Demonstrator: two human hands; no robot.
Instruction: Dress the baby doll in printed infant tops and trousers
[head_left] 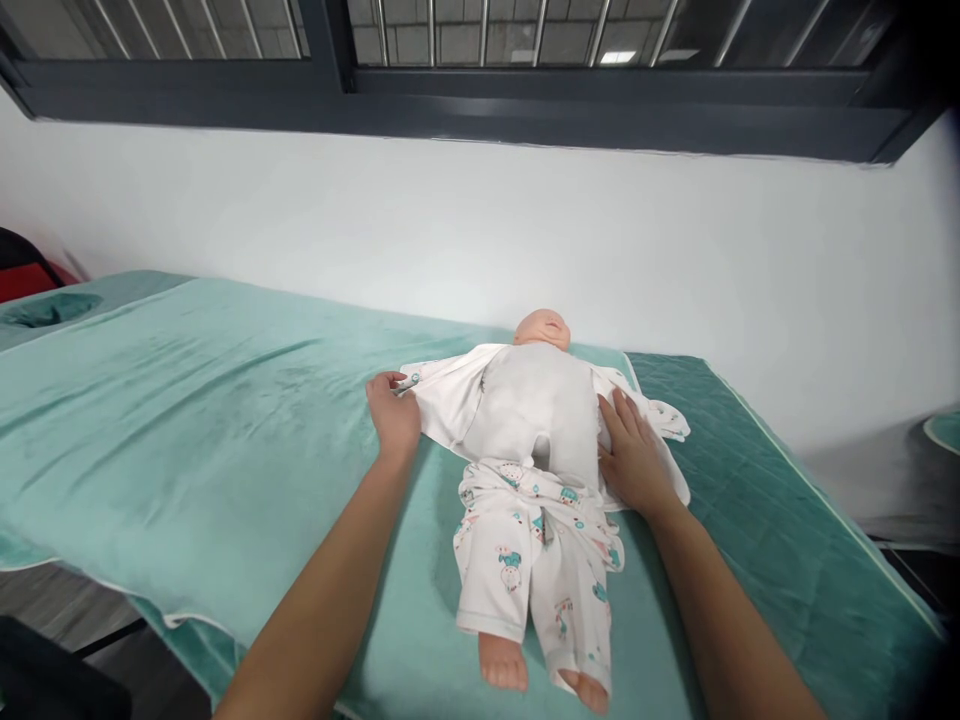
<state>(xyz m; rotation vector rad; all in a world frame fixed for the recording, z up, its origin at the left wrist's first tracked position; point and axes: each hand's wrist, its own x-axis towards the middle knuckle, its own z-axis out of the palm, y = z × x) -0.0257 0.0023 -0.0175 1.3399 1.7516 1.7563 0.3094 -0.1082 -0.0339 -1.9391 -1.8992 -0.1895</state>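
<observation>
A baby doll (542, 328) lies on its back, its head toward the wall and its feet toward me. Its white shirt (456, 388) is spread apart at the front, baring the pale cloth torso (536, 395). Patterned white trousers (510, 560) cover the legs, bunched at the waist, with both bare feet showing. At the doll's side on the left, my left hand (395, 412) pinches the outer end of the shirt. My right hand (636, 450) rests with fingers stretched out on the opposite shirt panel, against the torso's side. A loose sleeve (669, 420) lies just beyond it.
A light green sheet (225, 450) covers the bed under the doll. Darker green quilted cloth (772, 530) shows on the right. Behind stand a white wall (450, 220) and a dark-framed barred window (525, 100). A red and black object (22, 275) is at far left.
</observation>
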